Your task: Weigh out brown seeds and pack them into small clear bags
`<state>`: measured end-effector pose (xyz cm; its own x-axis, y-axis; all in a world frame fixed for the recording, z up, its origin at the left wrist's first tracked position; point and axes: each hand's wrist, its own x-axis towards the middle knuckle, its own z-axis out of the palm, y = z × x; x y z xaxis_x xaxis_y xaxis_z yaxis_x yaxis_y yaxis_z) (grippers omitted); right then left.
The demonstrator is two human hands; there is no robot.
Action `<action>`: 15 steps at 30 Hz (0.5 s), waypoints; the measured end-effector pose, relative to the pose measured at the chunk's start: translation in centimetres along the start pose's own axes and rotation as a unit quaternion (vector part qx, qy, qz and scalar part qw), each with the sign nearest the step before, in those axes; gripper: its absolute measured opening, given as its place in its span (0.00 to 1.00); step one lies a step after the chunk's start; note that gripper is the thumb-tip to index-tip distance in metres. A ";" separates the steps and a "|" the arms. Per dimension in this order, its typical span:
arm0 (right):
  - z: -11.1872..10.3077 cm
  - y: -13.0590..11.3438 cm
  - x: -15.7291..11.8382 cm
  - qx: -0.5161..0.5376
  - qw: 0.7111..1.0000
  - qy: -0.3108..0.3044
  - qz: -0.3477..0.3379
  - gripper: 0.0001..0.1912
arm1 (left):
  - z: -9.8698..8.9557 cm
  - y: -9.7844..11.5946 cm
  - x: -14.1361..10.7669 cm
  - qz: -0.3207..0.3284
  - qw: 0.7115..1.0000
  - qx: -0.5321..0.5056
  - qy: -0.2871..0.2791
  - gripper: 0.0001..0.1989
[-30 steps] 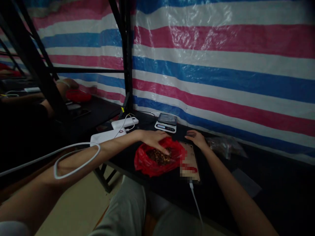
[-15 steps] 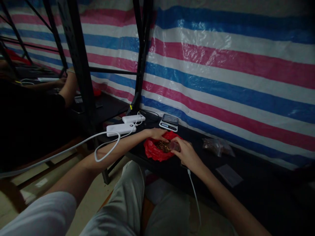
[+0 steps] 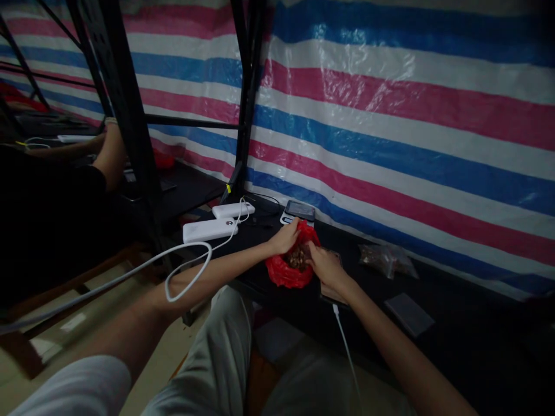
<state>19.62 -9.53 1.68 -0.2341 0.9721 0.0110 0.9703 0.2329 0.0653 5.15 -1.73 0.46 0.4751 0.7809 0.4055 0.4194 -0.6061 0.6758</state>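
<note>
A person's right hand [image 3: 328,270] curls at the mouth of a red plastic bag [image 3: 288,274], fingertips [image 3: 311,261] just beside the heaped brown pieces [image 3: 298,258] inside — any grip hidden — as the left hand [image 3: 285,238] pinches the bag's rim.

Glossy thin plastic bag [image 3: 287,273], shiny woven tarpaulin [image 3: 390,115], smooth plastic power bank [image 3: 210,230]

On the worktop [image 3: 455,300]: plastic bag [image 3: 288,273] at centre, digital scale [image 3: 298,212] directly behind, two power banks [image 3: 215,230] left, zip bag [image 3: 387,260] right.
</note>
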 end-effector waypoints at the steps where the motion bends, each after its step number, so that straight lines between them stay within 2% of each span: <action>1: 0.1 0.1 0.2 -0.001 1.000 0.017 -0.010 0.17 | 0.2 -0.2 0.1 0.001 1.000 -0.009 0.018 0.07; 5: 0.1 0.7 1.0 0.041 0.993 0.064 -0.087 0.14 | 0.8 -1.3 0.6 -0.019 0.997 -0.036 0.062 0.07; 9: -0.2 1.2 1.9 0.151 0.976 0.048 -0.152 0.14 | 1.1 -2.2 1.2 -0.037 0.996 -0.048 0.071 0.08; 15: 0.6 1.1 3.1 0.319 0.933 0.021 -0.164 0.15 | 1.4 -2.7 1.8 -0.066 0.993 -0.033 0.090 0.09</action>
<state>20.03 -6.26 1.18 -0.5141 0.8471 0.1344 0.6821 0.4988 -0.5347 5.98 1.03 -1.51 0.2721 0.8704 0.4103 0.4141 -0.4908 0.7665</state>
